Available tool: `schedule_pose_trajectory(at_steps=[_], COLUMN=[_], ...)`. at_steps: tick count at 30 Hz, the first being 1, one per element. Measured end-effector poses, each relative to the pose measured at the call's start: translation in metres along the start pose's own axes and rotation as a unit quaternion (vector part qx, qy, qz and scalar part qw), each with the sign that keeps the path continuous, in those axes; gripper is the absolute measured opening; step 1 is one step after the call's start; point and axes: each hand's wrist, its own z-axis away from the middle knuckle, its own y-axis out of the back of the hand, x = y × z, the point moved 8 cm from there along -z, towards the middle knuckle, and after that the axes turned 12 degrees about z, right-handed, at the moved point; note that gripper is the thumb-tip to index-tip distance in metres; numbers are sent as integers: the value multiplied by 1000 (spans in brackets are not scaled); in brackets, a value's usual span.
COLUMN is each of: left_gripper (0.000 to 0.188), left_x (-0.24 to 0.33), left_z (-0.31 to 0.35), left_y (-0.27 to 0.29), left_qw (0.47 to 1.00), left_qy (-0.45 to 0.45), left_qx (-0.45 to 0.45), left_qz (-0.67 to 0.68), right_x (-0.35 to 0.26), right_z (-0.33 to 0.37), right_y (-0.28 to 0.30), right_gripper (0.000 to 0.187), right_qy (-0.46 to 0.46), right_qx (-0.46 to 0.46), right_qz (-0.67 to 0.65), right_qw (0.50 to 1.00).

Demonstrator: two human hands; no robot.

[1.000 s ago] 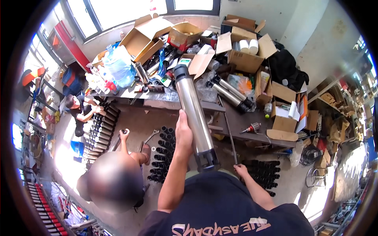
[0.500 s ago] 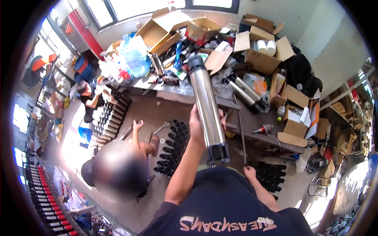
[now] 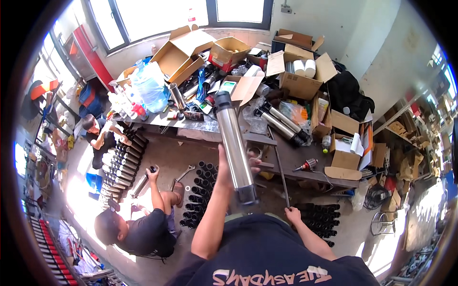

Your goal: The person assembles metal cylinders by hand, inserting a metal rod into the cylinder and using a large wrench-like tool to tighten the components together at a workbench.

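Note:
My left hand point(image 3: 223, 168) is wrapped round a shiny steel cylinder with black end caps point(image 3: 234, 145), raised in front of me at a tilt. Its thumb side shows left of the cylinder and its fingers right of it; the palm is hidden behind. Lower on the right, my right hand point(image 3: 292, 214) is closed round the lower end of a long thin metal bar point(image 3: 280, 174). The bar slants up to the front of the workbench point(image 3: 305, 159), by the metal fitting point(image 3: 257, 139) at its edge.
Cardboard boxes point(image 3: 300, 86), plastic bags and more steel cylinders point(image 3: 284, 123) crowd the bench. Black cylindrical parts stand on the floor left point(image 3: 198, 190) and right point(image 3: 318, 219). Close by on the left, a seated person point(image 3: 143, 229) holds a tube; another person point(image 3: 98, 138) sits farther off.
The view has shifted slightly, and the cylinder appears lower and farther left. Both my hands keep their holds. The seated person's head and tube appear lower and farther left.

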Motion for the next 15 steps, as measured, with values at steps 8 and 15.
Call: schedule_pose_trajectory(at_steps=[8,15], left_gripper=[84,77], left_x=[-1,13], left_z=[-21,-7], left_y=[62,34], left_qw=[986,998], left_qy=[-24,4], left_qx=[119,59], left_qz=[-118,-34], right_x=[44,85], right_z=[21,53], right_y=[-7,-22], right_gripper=[38,44], right_qy=[-7,-81], right_qx=[-18,-56], right_qz=[36,73], right_qw=[999,992])
